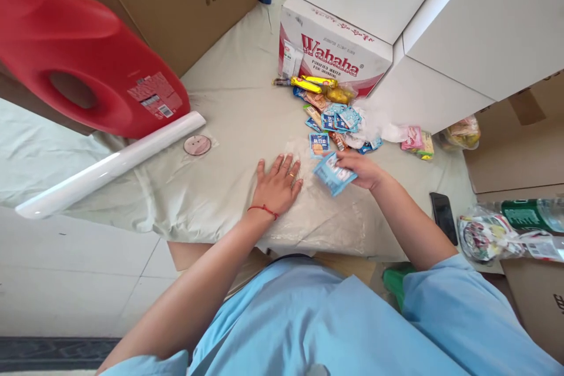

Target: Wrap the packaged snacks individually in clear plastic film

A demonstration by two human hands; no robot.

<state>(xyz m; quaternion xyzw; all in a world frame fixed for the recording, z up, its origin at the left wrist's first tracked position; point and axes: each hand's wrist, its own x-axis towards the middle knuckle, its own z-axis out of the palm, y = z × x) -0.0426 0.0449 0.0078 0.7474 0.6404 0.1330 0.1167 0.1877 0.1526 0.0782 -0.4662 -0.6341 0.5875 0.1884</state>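
My left hand [276, 184] lies flat on the cloth-covered table [229, 129], fingers spread, partly over a sheet of clear plastic [335, 220]. In my right hand [362, 169] is a blue snack packet [333, 174], gripped at its right edge and slightly blurred. Just beyond it, a similar blue packet [319, 144] rests on the table. Behind that sits a heap of small snack packets [339, 118], mostly blue, with yellow-wrapped snacks [314, 83] at its back and crumpled white plastic [363, 129] on its right side.
A red jug [118, 64] and a white roll [114, 164] occupy the left, near a round pink disc [197, 145]. At the back stands a Wahaha carton [335, 50] beside white boxes [480, 23]. Rightward lie pink and green packets [418, 140], a phone [443, 217] and a bottle [529, 214].
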